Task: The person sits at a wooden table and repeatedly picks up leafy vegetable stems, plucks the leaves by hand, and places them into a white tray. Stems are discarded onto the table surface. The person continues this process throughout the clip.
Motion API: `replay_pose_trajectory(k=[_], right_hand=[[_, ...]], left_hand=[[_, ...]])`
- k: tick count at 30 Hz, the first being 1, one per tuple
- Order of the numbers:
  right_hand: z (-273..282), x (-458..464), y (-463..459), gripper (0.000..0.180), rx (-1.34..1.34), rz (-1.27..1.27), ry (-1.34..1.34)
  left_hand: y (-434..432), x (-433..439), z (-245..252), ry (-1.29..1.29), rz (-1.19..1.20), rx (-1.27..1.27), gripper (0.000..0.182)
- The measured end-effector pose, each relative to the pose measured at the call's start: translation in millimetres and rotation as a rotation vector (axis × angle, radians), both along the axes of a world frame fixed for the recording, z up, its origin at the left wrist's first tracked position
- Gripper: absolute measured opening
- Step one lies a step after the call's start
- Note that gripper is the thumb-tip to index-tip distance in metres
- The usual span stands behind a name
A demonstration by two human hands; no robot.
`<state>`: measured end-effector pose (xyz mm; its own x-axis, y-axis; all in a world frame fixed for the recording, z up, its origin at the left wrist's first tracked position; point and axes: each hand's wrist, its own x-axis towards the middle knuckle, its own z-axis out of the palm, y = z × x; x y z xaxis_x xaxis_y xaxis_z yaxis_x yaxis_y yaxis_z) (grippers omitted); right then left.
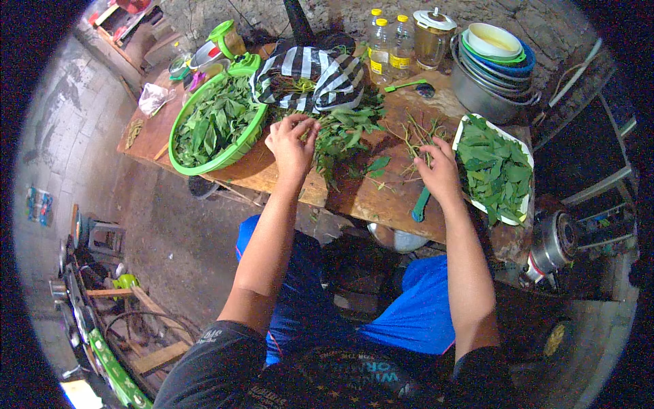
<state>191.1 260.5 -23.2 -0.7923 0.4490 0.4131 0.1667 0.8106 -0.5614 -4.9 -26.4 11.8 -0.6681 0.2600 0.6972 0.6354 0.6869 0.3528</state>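
Note:
My left hand (293, 145) is bent over the left edge of a heap of leafy green stems (347, 128), fingertips curled towards the leaves. Whether a stem is pinched there is hidden. My right hand (440, 171) hovers at a pile of stripped stems (416, 134), thumb and fingers apart. Just below it, a tool's teal handle (421, 204) lies on the wooden table (378, 204); its other end is covered. To the right, picked leaves (493, 163) fill a white tray (528, 153). A green plastic basket (218, 164) of leaves (214, 122) stands left of my left hand.
Behind the heap sits a black-and-white striped plastic bag (337, 84) with stems inside. Yellow-capped bottles (379, 53), a lidded jug (433, 43) and a pot (472, 97) stacked with bowls (494, 41) line the back. A green-handled utensil (406, 85) lies before them.

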Motion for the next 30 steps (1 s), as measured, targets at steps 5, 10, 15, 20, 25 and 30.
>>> replay_pose_trajectory(k=[5,10,15,20,25,30], right_hand=[[5.3,3.6,-9.5,0.03,-0.201,0.013,-0.053],[10.0,6.8,-30.2,0.027,-0.25,0.15,-0.053],[5.9,3.9,-52.4,0.027,-0.116,0.308,-0.172],[-7.1,-9.3,-83.8,0.034,-0.577,0.465,-0.384],[-9.8,-27.9,-108.9,0.051,-1.071,0.533,-0.34],[4.0,-40.8,-108.8,0.054,-1.595,0.446,-0.309]], left_hand=[[-5.9,-12.2,4.1,-0.026,-0.079,0.358,0.014],[-9.4,-22.3,-1.3,-0.263,-0.117,0.674,0.019],[-7.4,-29.9,-5.1,-0.496,-0.259,1.077,0.03],[-4.0,-27.2,-4.9,-0.786,-0.341,1.335,0.035],[22.6,-4.3,-4.3,-0.852,-0.502,1.338,0.031],[46.2,29.8,-3.0,-0.975,-0.674,1.182,0.026]])
